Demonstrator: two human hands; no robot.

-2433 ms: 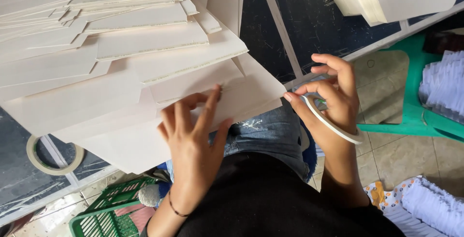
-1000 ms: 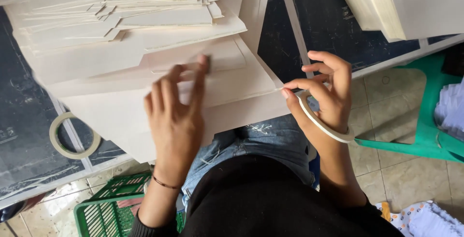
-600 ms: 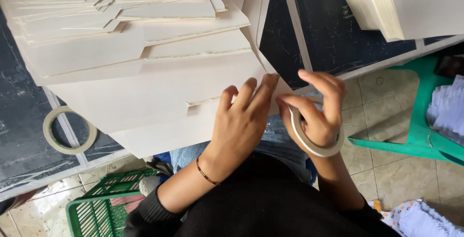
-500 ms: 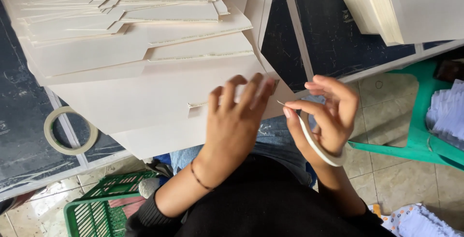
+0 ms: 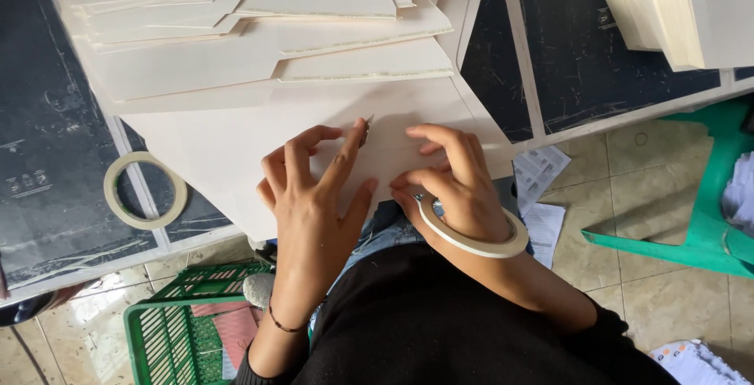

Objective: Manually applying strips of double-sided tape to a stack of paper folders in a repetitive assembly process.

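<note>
Cream card sheet point(image 5: 236, 141): flat, matte, long axis left-right across our bench point(image 5: 47, 157). Left hand point(image 5: 314, 196) fingers spread, pressing it; right hand point(image 5: 459, 188) fingers curled on it, smooth tape ring point(image 5: 471, 240) round the wrist.

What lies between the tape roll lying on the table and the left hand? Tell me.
In the head view, only cream cardboard sheet lies between the loose tape roll and the left hand.
</note>
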